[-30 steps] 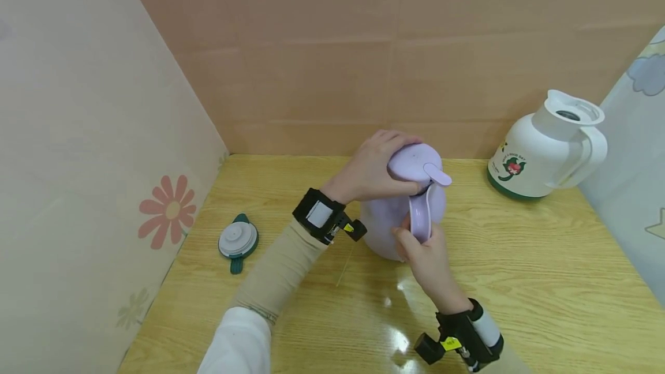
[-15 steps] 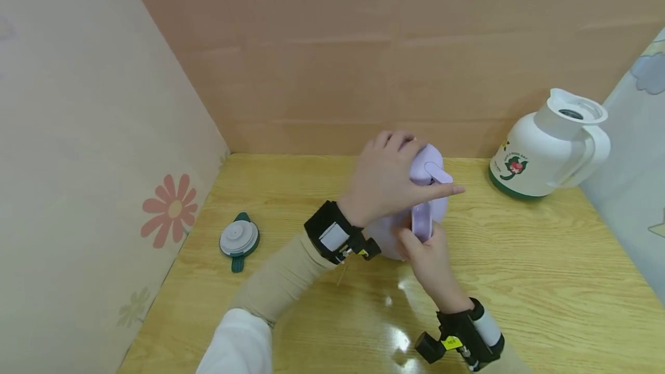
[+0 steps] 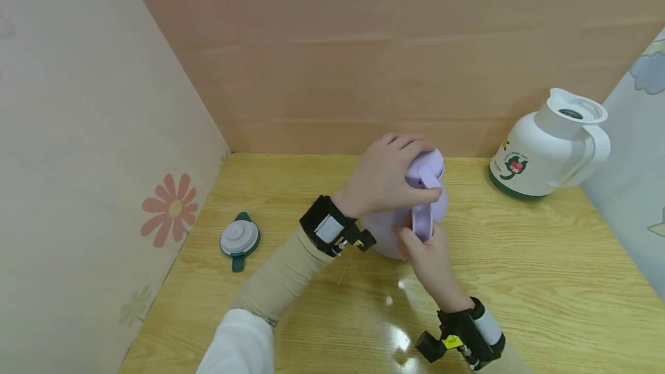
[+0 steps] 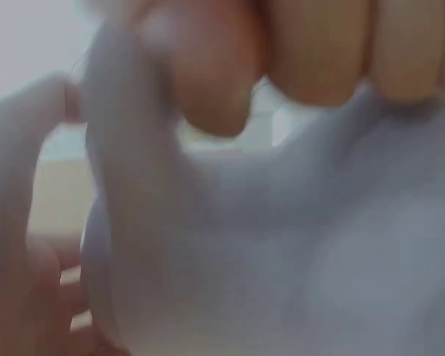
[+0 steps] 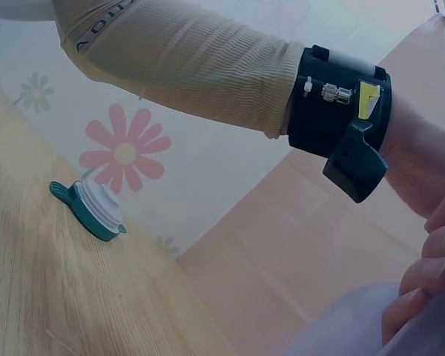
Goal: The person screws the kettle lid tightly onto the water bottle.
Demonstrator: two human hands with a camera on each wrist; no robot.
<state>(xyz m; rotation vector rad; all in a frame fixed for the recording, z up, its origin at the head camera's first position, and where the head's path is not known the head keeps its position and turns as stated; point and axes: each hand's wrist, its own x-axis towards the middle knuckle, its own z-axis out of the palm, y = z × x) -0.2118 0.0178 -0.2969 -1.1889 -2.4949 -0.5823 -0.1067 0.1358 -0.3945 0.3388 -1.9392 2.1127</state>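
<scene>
A lavender vacuum jug (image 3: 381, 238) stands on the wooden table in the middle of the head view. My left hand (image 3: 381, 180) holds its round lid (image 3: 435, 161) from the left, fingers over the far edge and thumb at the near side by the lid's tab (image 3: 428, 176). My right hand (image 3: 428, 261) grips the jug's handle (image 3: 423, 223). In the left wrist view, fingers (image 4: 319, 52) lie close over the blurred lavender surface (image 4: 245, 259). Curled fingers (image 5: 423, 274) show against the jug in the right wrist view. My left hand hides much of the jug's upper body.
A white jug (image 3: 535, 154) with a green base stands lidless at the back right. On the table's left lies a green-and-white lid (image 3: 239, 238), also in the right wrist view (image 5: 96, 211). Walls border the table (image 3: 519, 293) at the back and both sides.
My left thumb lifted away from the lid and came back against it. The lid's tab has turned from pointing right toward pointing nearer the handle. My right hand has stayed on the handle.
</scene>
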